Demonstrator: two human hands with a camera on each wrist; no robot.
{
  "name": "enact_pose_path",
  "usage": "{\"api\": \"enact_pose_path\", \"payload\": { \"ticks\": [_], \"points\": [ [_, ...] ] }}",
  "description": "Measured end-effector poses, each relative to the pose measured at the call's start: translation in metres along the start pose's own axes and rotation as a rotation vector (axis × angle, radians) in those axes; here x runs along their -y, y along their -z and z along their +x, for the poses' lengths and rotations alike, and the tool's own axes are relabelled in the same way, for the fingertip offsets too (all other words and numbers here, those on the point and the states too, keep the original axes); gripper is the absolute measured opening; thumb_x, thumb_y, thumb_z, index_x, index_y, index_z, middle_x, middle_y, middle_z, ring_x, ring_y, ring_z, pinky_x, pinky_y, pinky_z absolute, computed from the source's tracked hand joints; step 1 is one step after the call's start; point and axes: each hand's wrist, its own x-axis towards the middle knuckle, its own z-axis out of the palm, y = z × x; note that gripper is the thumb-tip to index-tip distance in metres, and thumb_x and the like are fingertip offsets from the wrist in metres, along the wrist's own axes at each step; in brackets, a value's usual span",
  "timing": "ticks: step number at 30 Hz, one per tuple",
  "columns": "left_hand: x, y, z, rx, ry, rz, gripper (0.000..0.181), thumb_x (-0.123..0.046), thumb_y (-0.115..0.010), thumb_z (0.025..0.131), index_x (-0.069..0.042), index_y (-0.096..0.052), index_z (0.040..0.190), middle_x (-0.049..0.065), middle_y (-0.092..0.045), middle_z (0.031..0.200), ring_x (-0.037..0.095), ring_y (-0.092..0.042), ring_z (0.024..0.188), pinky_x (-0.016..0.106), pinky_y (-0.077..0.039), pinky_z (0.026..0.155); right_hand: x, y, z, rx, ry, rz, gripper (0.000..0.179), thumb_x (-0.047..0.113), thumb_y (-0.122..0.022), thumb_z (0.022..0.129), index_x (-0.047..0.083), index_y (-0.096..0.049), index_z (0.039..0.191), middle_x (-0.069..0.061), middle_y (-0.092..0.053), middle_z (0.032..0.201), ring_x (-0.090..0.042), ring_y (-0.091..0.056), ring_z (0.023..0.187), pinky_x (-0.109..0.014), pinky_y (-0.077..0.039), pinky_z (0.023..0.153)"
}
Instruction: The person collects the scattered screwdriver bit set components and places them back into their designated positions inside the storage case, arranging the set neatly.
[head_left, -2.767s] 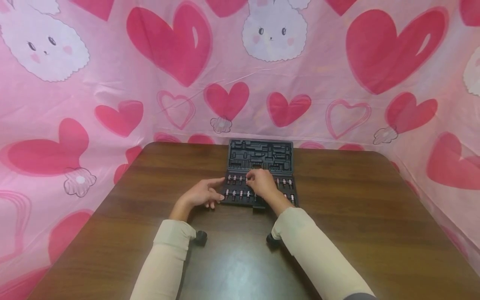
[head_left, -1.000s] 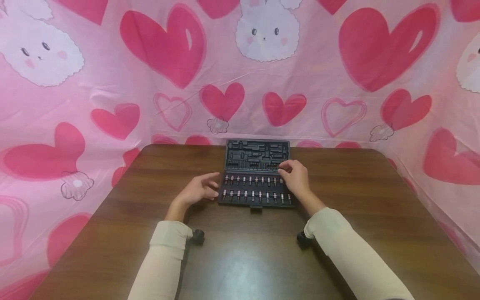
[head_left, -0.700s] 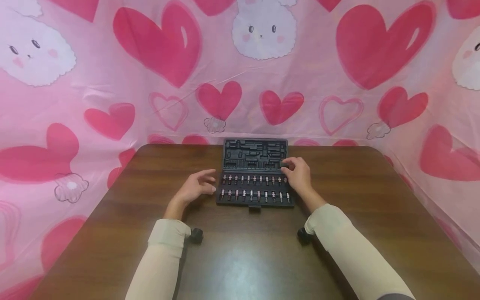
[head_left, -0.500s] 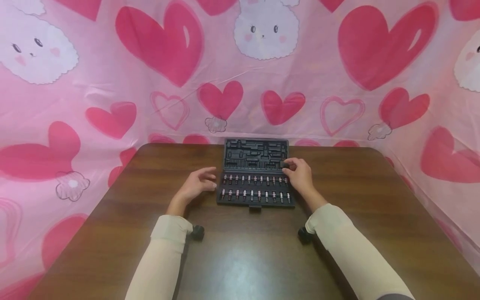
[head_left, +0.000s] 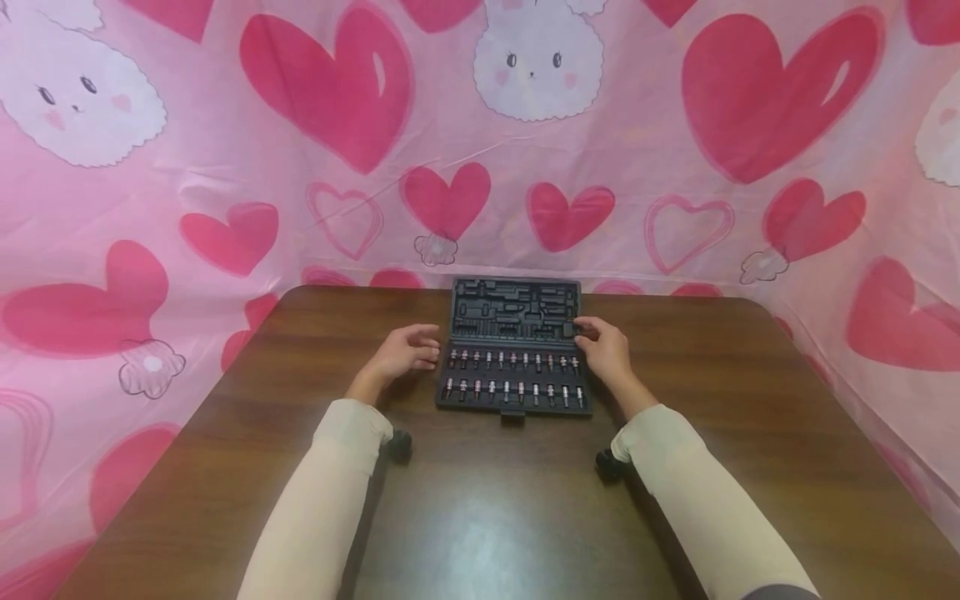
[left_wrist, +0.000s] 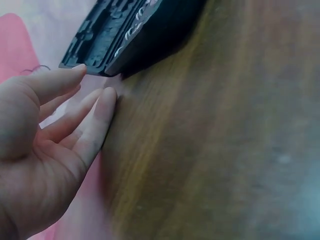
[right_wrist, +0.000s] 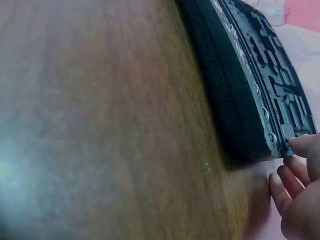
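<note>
A black socket case (head_left: pixel 514 372) lies unfolded on the table, its moulded lid (head_left: pixel 513 307) tipped back. Two rows of small silver bit sockets (head_left: pixel 506 391) fill its near half. By the case's left side is my left hand (head_left: pixel 405 352); its thumb tip reaches the lid's corner in the left wrist view, while the other fingers (left_wrist: pixel 100 107) stay apart below it. My right hand (head_left: pixel 607 350) pinches the lid's lower right edge, its thumb over the inner face in the right wrist view and its other fingers behind and below.
The brown wooden table (head_left: pixel 480 508) stretches out on all sides of the case. Behind it hangs a pink cloth (head_left: pixel 645 150) printed with hearts and rabbit faces, close to the table's far edge. A small black wrist camera (head_left: pixel 611 465) sits under the right sleeve.
My right hand has left the upper socket row, moved right past the row's end and come to the lid's edge. The left hand has drawn off the near left corner and moved up.
</note>
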Motion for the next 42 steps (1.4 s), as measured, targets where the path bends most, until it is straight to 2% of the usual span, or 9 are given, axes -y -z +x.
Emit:
{"api": "enact_pose_path", "payload": {
  "ticks": [4,13,21,28,37,42],
  "points": [
    [-0.004,0.001,0.007,0.002,0.015,0.031,0.051,0.006,-0.06,0.092,0.005,-0.045,0.141,0.031,-0.056,0.12,0.029,-0.064,0.091,0.041,-0.054,0.081,-0.002,0.001,0.003,0.01,-0.001,0.001,0.033,0.001,-0.062,0.092,0.005,-0.063,0.125,-0.022,-0.063,0.121,-0.038,-0.059,0.11,-0.052,-0.04,0.097],
    [-0.006,-0.007,0.023,-0.002,0.041,0.001,0.054,0.003,-0.062,0.092,-0.002,-0.046,0.142,0.026,-0.055,0.13,0.034,-0.058,0.113,0.039,-0.052,0.088,-0.005,0.002,0.01,0.015,0.015,0.038,0.043,-0.007,-0.055,0.092,0.005,-0.057,0.134,-0.025,-0.061,0.122,-0.039,-0.057,0.114,-0.052,-0.04,0.099],
    [-0.011,-0.009,0.027,-0.002,0.064,0.03,0.056,-0.001,-0.063,0.093,-0.009,-0.044,0.145,0.02,-0.053,0.134,0.031,-0.058,0.116,0.038,-0.05,0.091,-0.005,-0.001,0.013,0.041,0.011,0.064,0.048,-0.009,-0.053,0.092,0.004,-0.053,0.138,-0.025,-0.062,0.121,-0.038,-0.059,0.111,-0.05,-0.041,0.097],
    [-0.016,-0.007,0.029,0.024,0.075,-0.014,0.06,0.001,-0.06,0.093,-0.014,-0.042,0.148,0.016,-0.05,0.14,0.031,-0.056,0.119,0.041,-0.048,0.095,-0.005,-0.001,0.015,0.054,0.009,0.062,0.05,-0.009,-0.052,0.093,0.005,-0.049,0.141,-0.026,-0.061,0.121,-0.038,-0.058,0.112,-0.051,-0.04,0.098],
    [-0.016,-0.007,0.034,-0.01,0.047,-0.002,0.062,0.001,-0.061,0.092,-0.015,-0.041,0.148,0.015,-0.049,0.142,0.032,-0.056,0.119,0.044,-0.046,0.096,-0.001,0.0,0.011,0.011,0.029,0.088,0.055,-0.01,-0.052,0.092,0.01,-0.047,0.144,-0.025,-0.063,0.117,-0.037,-0.06,0.105,-0.05,-0.043,0.092],
    [-0.019,-0.007,0.037,-0.039,0.01,-0.02,0.061,0.0,-0.061,0.092,-0.014,-0.042,0.148,0.017,-0.051,0.14,0.034,-0.057,0.116,0.046,-0.047,0.095,0.002,0.001,0.012,-0.022,0.05,0.087,0.06,-0.009,-0.054,0.092,0.013,-0.043,0.146,-0.026,-0.061,0.121,-0.039,-0.058,0.109,-0.053,-0.041,0.096]
  ]
}}
